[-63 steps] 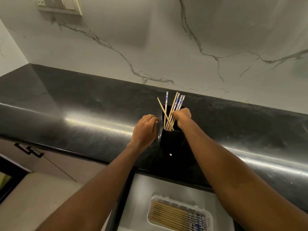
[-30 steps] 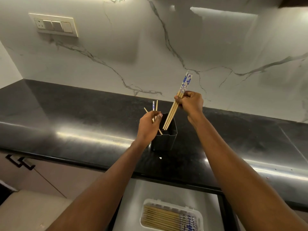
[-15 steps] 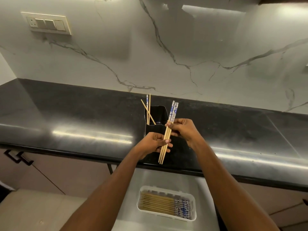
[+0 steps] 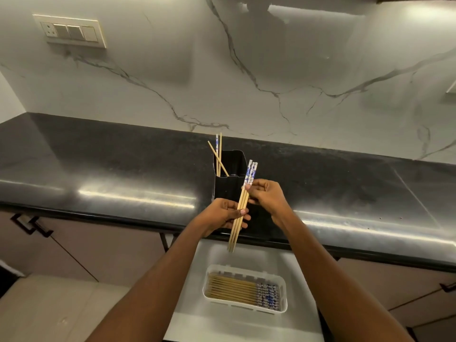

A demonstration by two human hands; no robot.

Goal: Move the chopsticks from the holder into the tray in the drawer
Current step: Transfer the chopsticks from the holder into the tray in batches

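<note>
A black holder (image 4: 228,177) stands on the dark counter with three chopsticks (image 4: 218,154) leaning in its far left corner. In front of it I hold a small bundle of wooden chopsticks (image 4: 240,213) with blue-and-white tops, nearly upright. My right hand (image 4: 267,198) grips the bundle near its patterned tops. My left hand (image 4: 223,215) closes around its middle. Below, in the open drawer, a white tray (image 4: 246,307) holds several chopsticks (image 4: 237,290) lying side by side, patterned ends to the right.
The black counter (image 4: 123,174) runs left to right with its front edge just above the open drawer (image 4: 217,324). A marble wall with a switch plate (image 4: 71,30) rises behind. Closed cabinet doors with dark handles (image 4: 29,223) flank the drawer.
My right hand lifted a bundle of chopsticks out of the holder and brought it down in front. My left hand left the holder's rim and took hold of the bundle too.
</note>
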